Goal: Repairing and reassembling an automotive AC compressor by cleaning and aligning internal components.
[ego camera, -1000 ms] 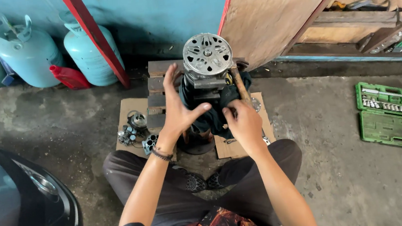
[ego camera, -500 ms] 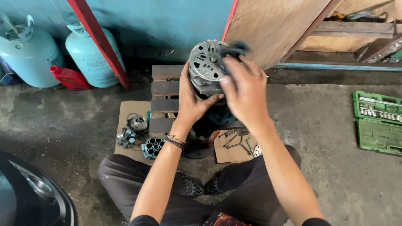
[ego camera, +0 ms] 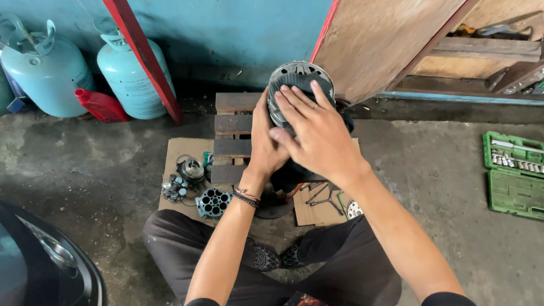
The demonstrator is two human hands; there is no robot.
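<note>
I hold a round grey metal compressor with a ribbed pulley up in front of me, above a small wooden pallet. My left hand grips its left side from below. Across its front lies my right hand, fingers spread over the pulley. Most of the compressor's body is hidden behind my hands. Loose metal parts and a round part with several holes lie on cardboard to the left of my knees.
Pale blue gas cylinders and a red can stand against the blue wall. A red bar leans there. An open green socket set lies at right. A dark car's front is at left. Small tools lie on cardboard.
I have lifted the compressor off the pallet and raised it toward me. My right hand has moved from its lower side onto its front face.
</note>
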